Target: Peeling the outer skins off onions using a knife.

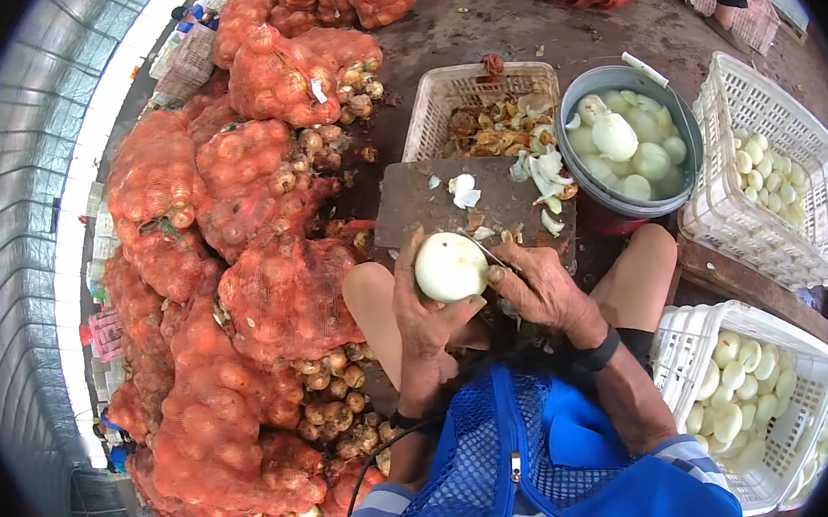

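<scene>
I had my left hand point(423, 307) wrapped around a peeled white onion point(450, 266), cupping it from below so the bare top faced up toward me. My right hand point(540, 287) was closed on a small knife point(488, 252), its blade laid against the onion's right side; the two hands met at the onion, just above my knees. That grip kept the onion steady and turned to the blade. It hung over the near edge of the wooden cutting board point(420, 209), where loose scraps of skin lay, so trimmings would land on the board. At the board's far edge stood a white crate of peelings point(479, 105), and off its right corner a grey bucket point(679, 137) of peeled onions sat within easy reach. White baskets of peeled onions point(800, 166) stood further right. Red mesh sacks of unpeeled onions point(241, 303) were heaped on my left.
</scene>
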`<action>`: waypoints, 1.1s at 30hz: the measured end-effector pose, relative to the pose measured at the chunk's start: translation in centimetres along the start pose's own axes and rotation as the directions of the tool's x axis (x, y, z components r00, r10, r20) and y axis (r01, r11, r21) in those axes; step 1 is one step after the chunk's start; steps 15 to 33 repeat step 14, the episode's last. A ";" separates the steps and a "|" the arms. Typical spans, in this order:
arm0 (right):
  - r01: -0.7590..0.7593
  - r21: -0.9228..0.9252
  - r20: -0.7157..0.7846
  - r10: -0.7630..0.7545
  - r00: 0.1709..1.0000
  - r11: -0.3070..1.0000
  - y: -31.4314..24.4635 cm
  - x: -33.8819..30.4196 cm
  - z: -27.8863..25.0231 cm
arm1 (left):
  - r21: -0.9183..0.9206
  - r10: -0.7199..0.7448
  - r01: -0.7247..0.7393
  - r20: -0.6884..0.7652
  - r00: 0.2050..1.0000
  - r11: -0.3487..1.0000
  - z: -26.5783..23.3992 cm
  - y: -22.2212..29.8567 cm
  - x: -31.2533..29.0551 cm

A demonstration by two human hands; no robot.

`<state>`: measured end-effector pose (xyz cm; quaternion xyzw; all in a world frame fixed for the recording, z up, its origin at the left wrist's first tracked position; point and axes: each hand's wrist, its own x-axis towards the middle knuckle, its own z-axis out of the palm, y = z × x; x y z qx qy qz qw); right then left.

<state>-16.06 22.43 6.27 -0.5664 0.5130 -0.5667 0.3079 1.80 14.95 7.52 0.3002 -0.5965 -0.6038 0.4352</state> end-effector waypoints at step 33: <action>-0.003 -0.344 0.127 0.050 0.991 0.939 1.1 -0.6 2.0 | 0.165 -0.011 -0.002 0.074 0.997 0.986 -2.1 -0.5 0.2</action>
